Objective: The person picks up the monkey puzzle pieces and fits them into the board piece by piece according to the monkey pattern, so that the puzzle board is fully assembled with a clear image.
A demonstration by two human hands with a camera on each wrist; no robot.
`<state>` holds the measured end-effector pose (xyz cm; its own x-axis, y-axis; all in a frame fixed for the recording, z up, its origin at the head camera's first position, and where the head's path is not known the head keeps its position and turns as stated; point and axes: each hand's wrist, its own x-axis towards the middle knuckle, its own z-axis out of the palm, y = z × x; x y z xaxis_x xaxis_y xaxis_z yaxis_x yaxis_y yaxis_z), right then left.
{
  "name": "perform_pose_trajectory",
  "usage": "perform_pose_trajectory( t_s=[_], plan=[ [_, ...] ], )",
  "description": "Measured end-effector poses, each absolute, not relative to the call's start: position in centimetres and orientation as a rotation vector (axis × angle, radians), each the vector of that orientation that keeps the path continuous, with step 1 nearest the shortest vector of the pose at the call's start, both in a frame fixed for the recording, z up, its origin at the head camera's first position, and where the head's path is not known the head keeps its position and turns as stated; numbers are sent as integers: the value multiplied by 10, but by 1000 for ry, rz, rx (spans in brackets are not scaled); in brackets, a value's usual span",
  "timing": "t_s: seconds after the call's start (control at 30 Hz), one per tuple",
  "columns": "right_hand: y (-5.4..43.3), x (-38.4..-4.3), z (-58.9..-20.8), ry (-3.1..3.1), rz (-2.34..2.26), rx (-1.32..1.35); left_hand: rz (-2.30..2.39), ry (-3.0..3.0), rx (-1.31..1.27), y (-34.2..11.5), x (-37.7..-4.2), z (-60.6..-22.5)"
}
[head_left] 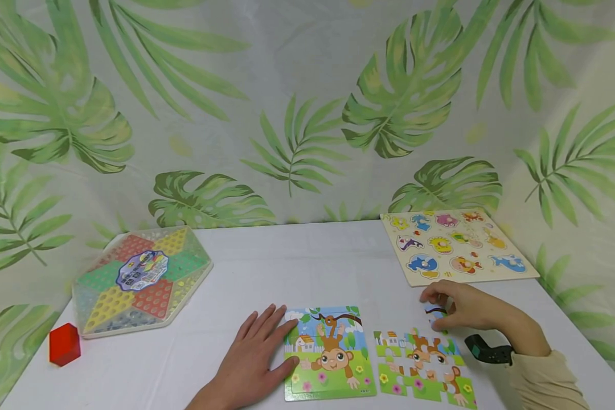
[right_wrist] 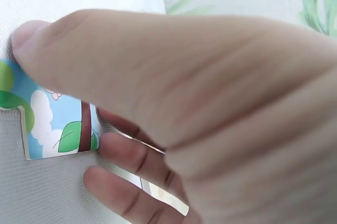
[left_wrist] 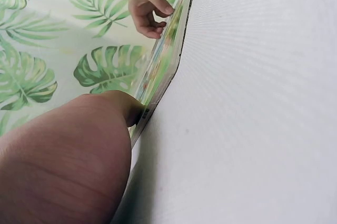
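My left hand (head_left: pixel 253 359) lies with fingers spread at the left edge of a monkey picture board (head_left: pixel 338 347), its thumb and index fingertips over that edge. To the right of the board, several jigsaw pieces (head_left: pixel 422 387) form part of the same monkey picture, with gaps between some of them. Above them, my right hand (head_left: pixel 466 306) holds a blue jigsaw piece (right_wrist: pixel 52 124) between thumb and fingers. This piece shows sky, a cloud, a brown branch and green leaves. In the left wrist view, the thumb base hides part of the board.
A wooden sea-animal peg board (head_left: pixel 458 247) lies at the back right. On the left are a hexagonal Chinese checkers box (head_left: pixel 143 279) and a red block (head_left: pixel 64 344). A leaf-print cloth (head_left: pixel 297 114) hangs behind the white table (head_left: pixel 287 256).
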<state>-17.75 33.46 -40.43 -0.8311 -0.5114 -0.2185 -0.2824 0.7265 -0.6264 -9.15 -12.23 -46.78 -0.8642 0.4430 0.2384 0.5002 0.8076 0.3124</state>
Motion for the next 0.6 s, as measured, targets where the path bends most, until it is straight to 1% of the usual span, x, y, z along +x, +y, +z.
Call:
perform_pose_trajectory(
  t_s=[0.6],
  plan=[
    [334,-177,-404,2535,-827,-616,-537,-2823,-741,-122,-91,-468]
  ],
)
